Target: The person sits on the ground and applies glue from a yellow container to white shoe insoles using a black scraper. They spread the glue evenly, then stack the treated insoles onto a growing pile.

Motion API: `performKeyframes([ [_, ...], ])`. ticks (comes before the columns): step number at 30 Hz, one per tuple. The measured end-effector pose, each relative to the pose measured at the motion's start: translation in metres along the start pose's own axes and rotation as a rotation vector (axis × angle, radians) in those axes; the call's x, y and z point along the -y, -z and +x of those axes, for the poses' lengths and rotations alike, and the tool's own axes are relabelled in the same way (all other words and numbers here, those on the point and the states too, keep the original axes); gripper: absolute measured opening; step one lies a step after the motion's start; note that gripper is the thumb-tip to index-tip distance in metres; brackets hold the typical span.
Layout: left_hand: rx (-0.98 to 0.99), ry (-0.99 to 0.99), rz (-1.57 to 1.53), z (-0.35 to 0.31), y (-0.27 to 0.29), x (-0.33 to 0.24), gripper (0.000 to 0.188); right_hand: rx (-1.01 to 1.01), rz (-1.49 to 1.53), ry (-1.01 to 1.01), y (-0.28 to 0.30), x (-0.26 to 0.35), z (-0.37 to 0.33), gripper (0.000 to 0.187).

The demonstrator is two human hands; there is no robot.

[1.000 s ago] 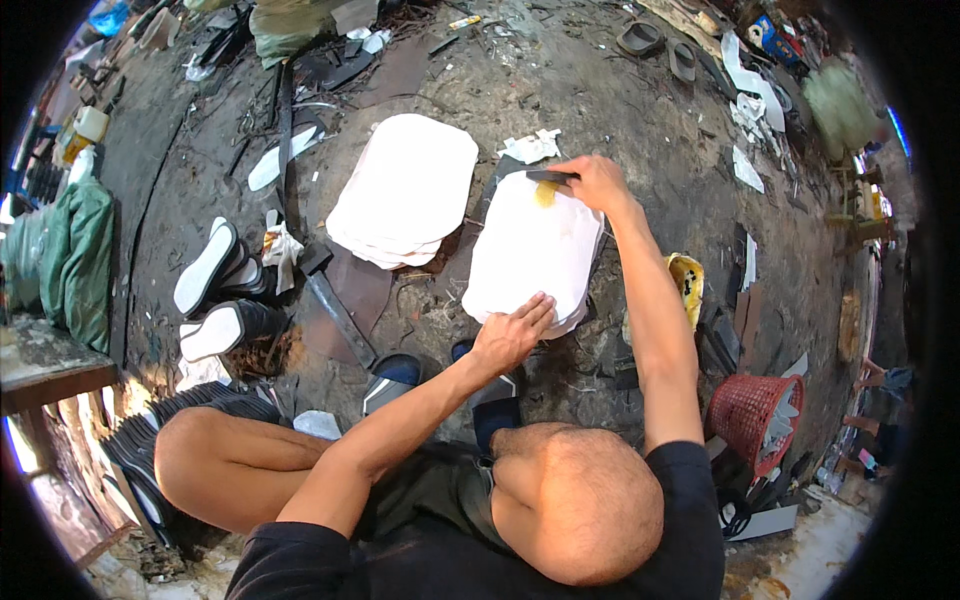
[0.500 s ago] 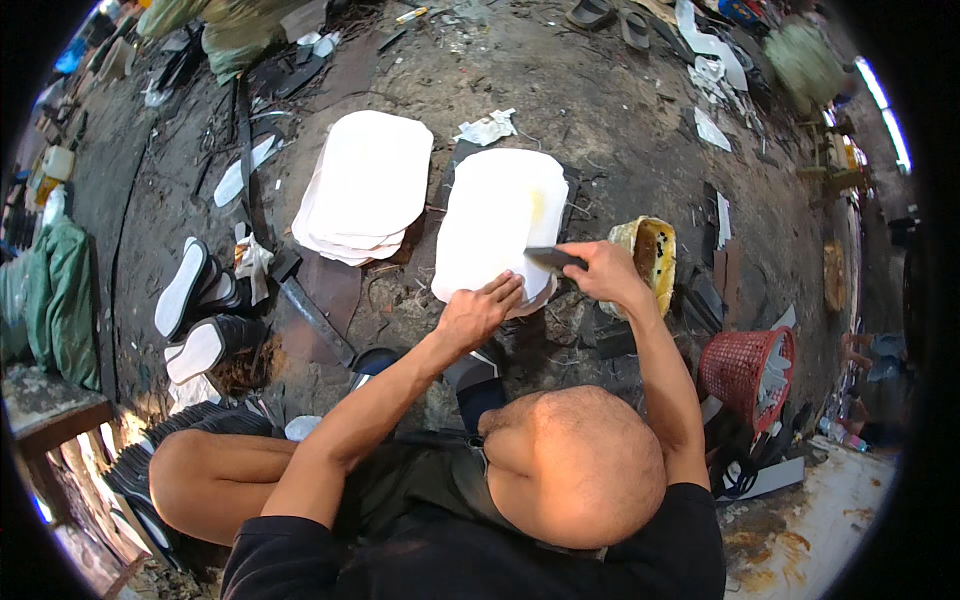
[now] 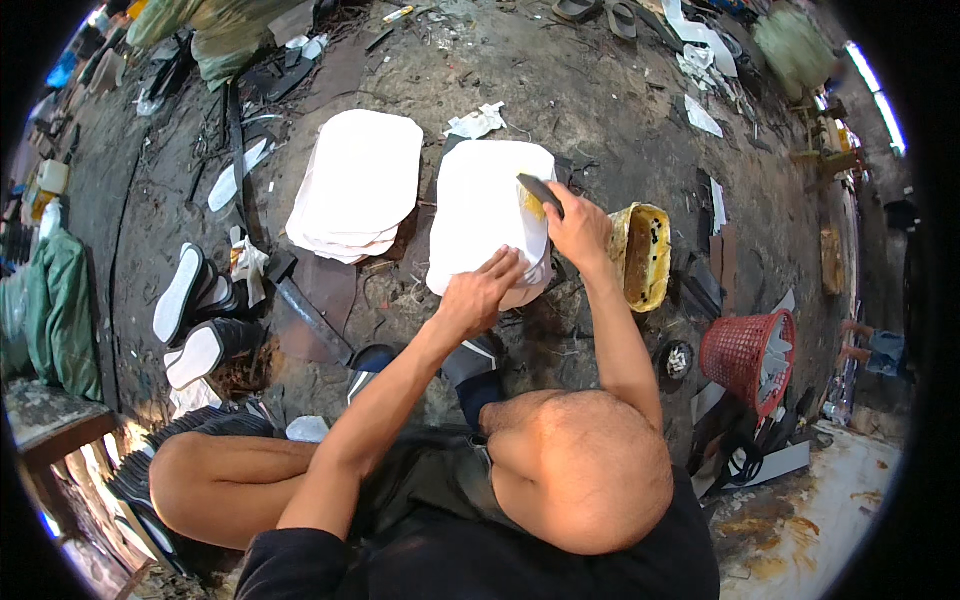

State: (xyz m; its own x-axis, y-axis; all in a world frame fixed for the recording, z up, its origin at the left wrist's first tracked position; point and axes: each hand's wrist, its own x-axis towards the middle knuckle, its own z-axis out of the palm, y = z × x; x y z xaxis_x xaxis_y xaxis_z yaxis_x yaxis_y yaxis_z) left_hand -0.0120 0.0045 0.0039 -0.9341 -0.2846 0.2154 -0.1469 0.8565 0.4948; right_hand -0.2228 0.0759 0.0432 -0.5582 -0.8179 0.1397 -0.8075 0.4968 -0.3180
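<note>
My left hand (image 3: 482, 292) lies flat on the near edge of a white sheet (image 3: 480, 205), fingers stretched out, pressing on it. The sheet tops a small pile with rounded corners, on the ground in front of me. My right hand (image 3: 580, 232) is closed around a dark brush (image 3: 541, 190) with yellowish bristles, which touch the sheet's right side. To the right of the pile stands a yellow-stained tub (image 3: 652, 262) with amber residue inside. A second pile of white sheets (image 3: 362, 175) sits to the left.
A hammer-like tool (image 3: 310, 310) and white-soled shoes (image 3: 198, 352) lie at the left. On the right are a red basket (image 3: 738, 350) with pale scraps and a small round dish (image 3: 677, 359). Scraps litter the dark ground; green sacks (image 3: 62, 310) stand far left.
My right hand has moved the brush away from me, up along the sheet's right side. My left hand stays pressed near the sheet's lower edge. The whole view has shifted slightly.
</note>
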Motion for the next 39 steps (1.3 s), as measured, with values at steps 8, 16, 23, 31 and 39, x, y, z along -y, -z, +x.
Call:
performKeyframes([
  [8, -0.722, 0.462, -0.285, -0.021, 0.026, 0.014, 0.044, 0.237, 0.052, 0.010, 0.020, 0.056, -0.130, 0.036],
  [16, -0.099, 0.308, -0.101, -0.034, -0.005, -0.033, 0.068, 0.034, -0.009, 0.127, 0.019, 0.029, 0.017, 0.033],
  [23, 0.150, 0.281, 0.082, -0.036, -0.002, -0.047, 0.090, 0.209, 0.020, 0.052, 0.013, 0.013, 0.112, 0.039],
  [31, -0.692, 0.583, -0.410, -0.061, -0.016, -0.003, 0.035, 0.158, 0.128, 0.321, -0.011, 0.069, -0.033, 0.030],
  [39, -0.800, 0.784, -0.324, -0.052, 0.038, 0.055, 0.033, 0.050, -0.097, 0.559, -0.008, 0.073, -0.116, 0.042],
])
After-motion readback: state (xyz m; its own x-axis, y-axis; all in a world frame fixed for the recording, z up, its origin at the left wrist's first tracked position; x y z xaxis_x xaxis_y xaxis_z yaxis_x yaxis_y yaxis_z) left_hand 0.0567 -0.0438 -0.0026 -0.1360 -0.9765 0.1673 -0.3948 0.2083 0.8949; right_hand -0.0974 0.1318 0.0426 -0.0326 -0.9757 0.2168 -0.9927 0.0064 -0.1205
